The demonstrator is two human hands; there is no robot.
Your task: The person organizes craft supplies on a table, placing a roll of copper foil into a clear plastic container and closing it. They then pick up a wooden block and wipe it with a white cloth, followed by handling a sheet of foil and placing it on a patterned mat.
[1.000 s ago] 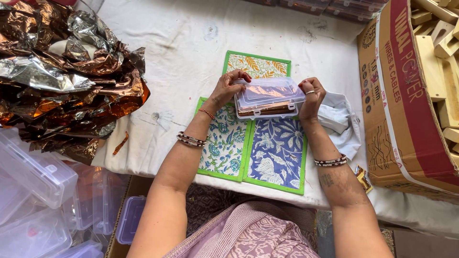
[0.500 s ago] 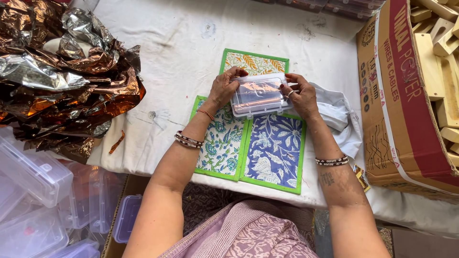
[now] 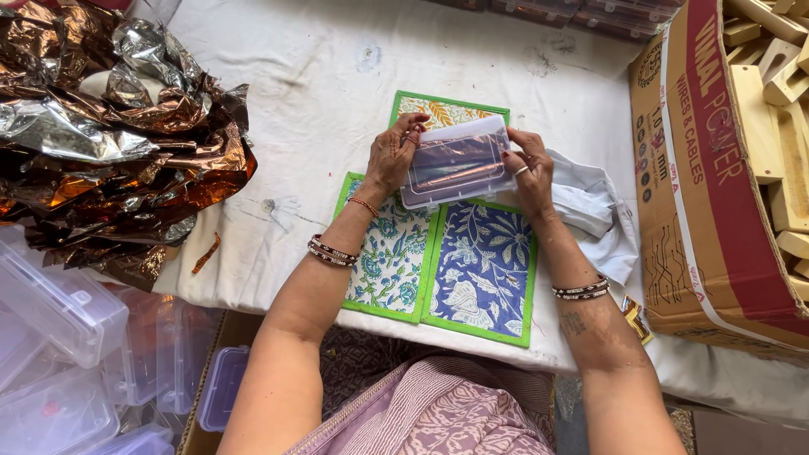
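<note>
A clear plastic box with a purplish tint is held between both hands above the table. My left hand grips its left end, thumb and fingers curled over the edge. My right hand grips its right end. Under the box lie three green-bordered printed cloth mats: a blue floral one at the front right, a teal and white one at the front left, and an orange-leaf one behind, partly hidden by the box.
A white cloth covers the table. Crumpled copper and silver foil is heaped at the left. Clear plastic boxes pile up at the lower left. A cardboard carton of wooden blocks stands at the right. White fabric lies beside it.
Both hands have turned and tilted the plastic box, so its clear flat face now looks up; it stays over the mats.
</note>
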